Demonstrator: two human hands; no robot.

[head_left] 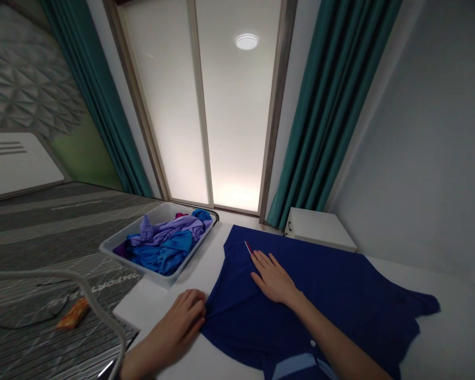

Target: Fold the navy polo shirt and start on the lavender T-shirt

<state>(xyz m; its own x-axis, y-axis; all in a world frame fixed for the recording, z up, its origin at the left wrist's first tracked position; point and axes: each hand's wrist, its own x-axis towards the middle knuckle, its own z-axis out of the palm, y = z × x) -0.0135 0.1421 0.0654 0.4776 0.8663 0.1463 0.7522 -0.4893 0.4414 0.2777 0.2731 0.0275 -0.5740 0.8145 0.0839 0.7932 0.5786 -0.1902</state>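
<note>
A dark blue shirt (340,295) lies spread on the white table, with a light blue collar part and a white button at the near edge. My right hand (272,277) rests flat on the cloth, fingers stretched out, beside a small red and white strip (247,247) on the shirt. At the shirt's left edge, my left hand (188,316) has its fingers curled and pinched on the fabric; its fingertips are partly hidden.
A clear plastic bin (113,243) of crumpled blue and purple clothes stands at the table's far left. Behind the shirt is a white box-like cabinet (320,228). On the left, a bed (75,221) holds an orange packet (73,315); a pale curved rail (91,295) rises in front.
</note>
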